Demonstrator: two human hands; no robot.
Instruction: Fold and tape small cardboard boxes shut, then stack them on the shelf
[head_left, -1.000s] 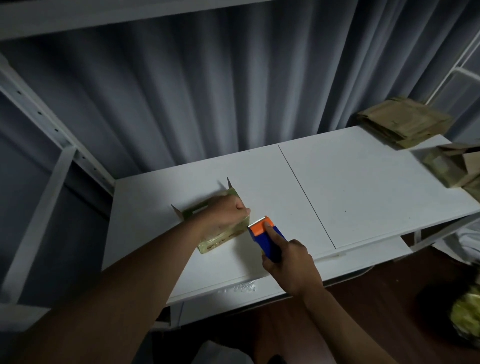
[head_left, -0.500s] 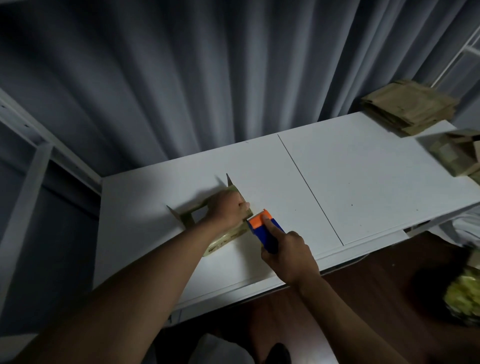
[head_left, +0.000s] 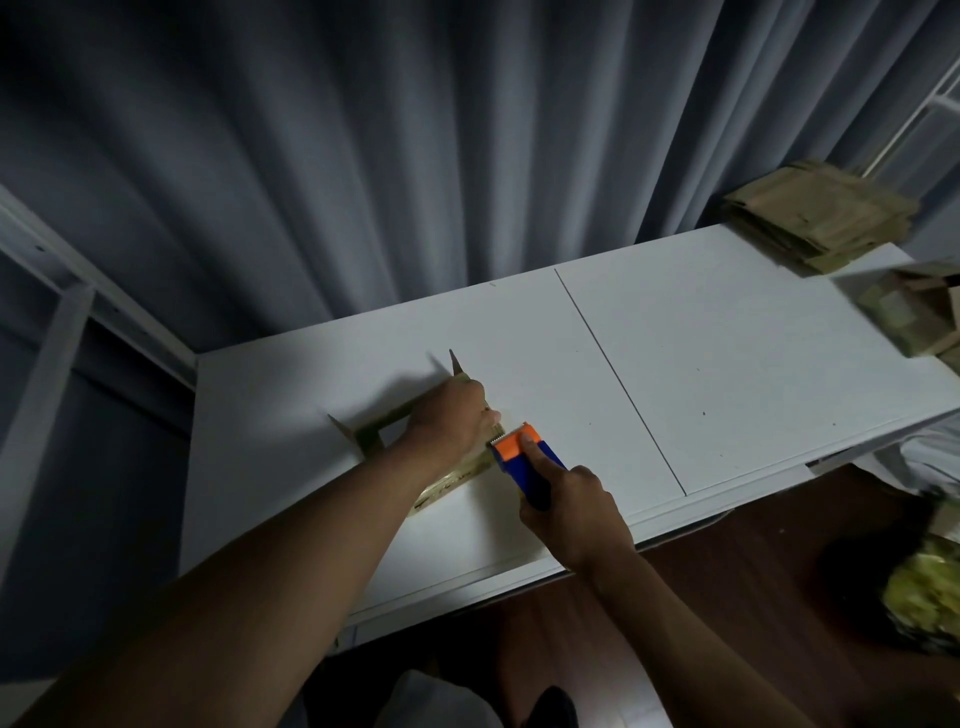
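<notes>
Cardboard box (head_left: 457, 475), small and tan, sits on the white table (head_left: 727, 364) toward its left end, lying at a slant with two flaps poking up on the far side of it. My left hand (head_left: 452, 421) lies on top of the box, fingers curled over its right edge and pressing it down — the hand covers most of the top, so I cannot tell how the flaps under it meet. My right hand (head_left: 571, 514) is wrapped tight around the blue handle of the tape dispenser (head_left: 524, 457), index finger stretched along the orange head. The toothed front of the dispenser touches the right end of the box, just beside my left fingertips. Far to the right of the box, at the table's back corner, lies a stack of flat cardboard blanks (head_left: 815, 218), and nearer the right edge another pile of cardboard (head_left: 914, 322) — blurred, so I cannot say what shape it is in. Behind the box hangs a grey pleated curtain (head_left: 415, 156).
</notes>
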